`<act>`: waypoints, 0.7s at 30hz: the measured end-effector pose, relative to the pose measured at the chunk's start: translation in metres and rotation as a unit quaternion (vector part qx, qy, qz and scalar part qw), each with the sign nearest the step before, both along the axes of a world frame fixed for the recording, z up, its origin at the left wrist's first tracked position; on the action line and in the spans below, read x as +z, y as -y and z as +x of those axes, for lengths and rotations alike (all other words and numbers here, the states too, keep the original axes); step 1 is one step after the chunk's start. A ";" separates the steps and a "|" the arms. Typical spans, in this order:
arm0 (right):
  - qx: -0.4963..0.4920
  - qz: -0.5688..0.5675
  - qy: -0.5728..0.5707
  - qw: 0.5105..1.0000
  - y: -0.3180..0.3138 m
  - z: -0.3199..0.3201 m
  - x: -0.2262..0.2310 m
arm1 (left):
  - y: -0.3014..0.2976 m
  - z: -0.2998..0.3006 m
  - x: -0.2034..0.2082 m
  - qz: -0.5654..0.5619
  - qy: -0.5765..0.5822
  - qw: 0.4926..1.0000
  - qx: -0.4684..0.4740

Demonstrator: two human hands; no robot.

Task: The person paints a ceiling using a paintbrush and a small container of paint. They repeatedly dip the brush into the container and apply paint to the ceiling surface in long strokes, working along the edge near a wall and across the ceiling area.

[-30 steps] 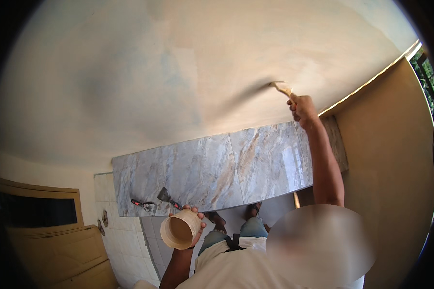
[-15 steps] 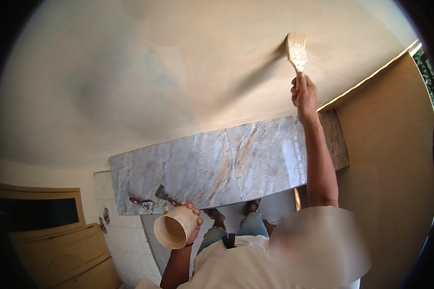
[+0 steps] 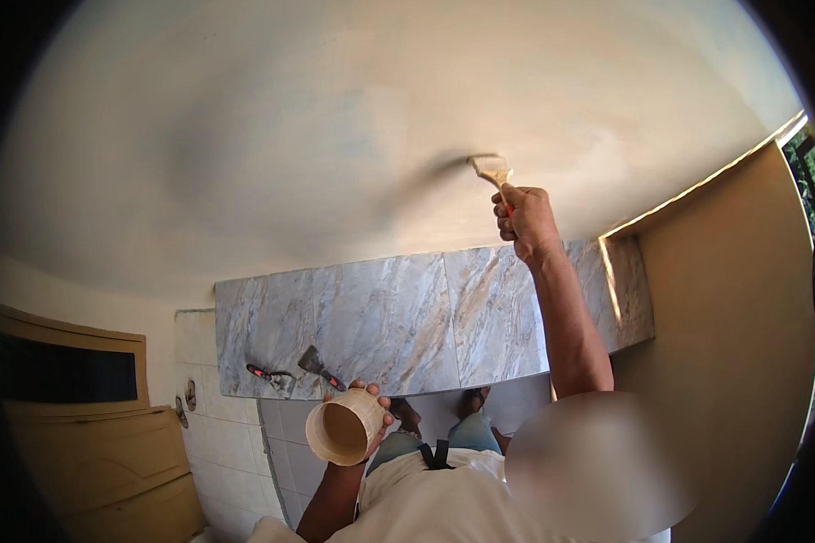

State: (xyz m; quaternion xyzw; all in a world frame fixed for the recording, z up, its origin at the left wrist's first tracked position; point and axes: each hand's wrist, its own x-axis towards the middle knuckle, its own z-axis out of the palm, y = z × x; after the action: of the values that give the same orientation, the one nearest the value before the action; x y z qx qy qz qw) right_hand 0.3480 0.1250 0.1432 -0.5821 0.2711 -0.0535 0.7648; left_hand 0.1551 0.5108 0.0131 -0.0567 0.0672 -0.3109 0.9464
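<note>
My right hand (image 3: pixel 527 220) grips the handle of a wide paintbrush (image 3: pixel 492 169), and its bristles meet the cream wall (image 3: pixel 317 136) above the counter. The paint on the wall looks patchy, with paler and bluish areas to the left of the brush. In my left hand (image 3: pixel 378 418) is a round beige paint container (image 3: pixel 342 429), held low in front of my body. Its mouth faces up and shows a cream-coloured inside. The brush casts a dark shadow leftward on the wall.
A marble-patterned tiled counter (image 3: pixel 380 317) runs along the wall. Near its left front edge lie a putty knife (image 3: pixel 319 365) and a second red-and-black-handled scraper (image 3: pixel 270 375). A yellowish-brown door (image 3: pixel 109 471) stands at the left, a tan panel (image 3: pixel 724 271) at the right.
My right hand and the brush have moved down and left across the wall. My left hand still holds the container in nearly the same place.
</note>
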 end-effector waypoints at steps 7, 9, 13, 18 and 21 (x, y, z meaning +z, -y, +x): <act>-0.029 -0.132 0.296 0.945 -0.090 -0.013 0.150 | -0.047 0.013 -0.016 0.020 -0.001 0.999 0.031; -0.028 -0.140 0.291 0.946 -0.106 0.010 0.134 | -0.060 0.017 -0.020 0.013 0.003 0.999 0.035; -0.056 -0.323 0.146 0.933 -0.109 0.058 -0.033 | -0.087 0.016 -0.021 0.030 -0.001 0.999 0.041; 0.004 -0.365 -0.032 0.930 -0.129 0.041 -0.216 | -0.120 0.007 -0.025 0.057 -0.022 0.995 0.077; 0.032 -0.056 -0.152 0.986 -0.156 0.017 -0.208 | -0.134 0.008 -0.026 0.071 -0.028 0.993 0.090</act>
State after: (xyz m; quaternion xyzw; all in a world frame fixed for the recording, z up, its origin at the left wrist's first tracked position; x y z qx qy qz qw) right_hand 0.3648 0.2814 -0.0650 -0.6335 0.3623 0.0452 0.6822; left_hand 0.1628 0.6452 -0.0124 -0.0038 0.1098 -0.2173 0.9699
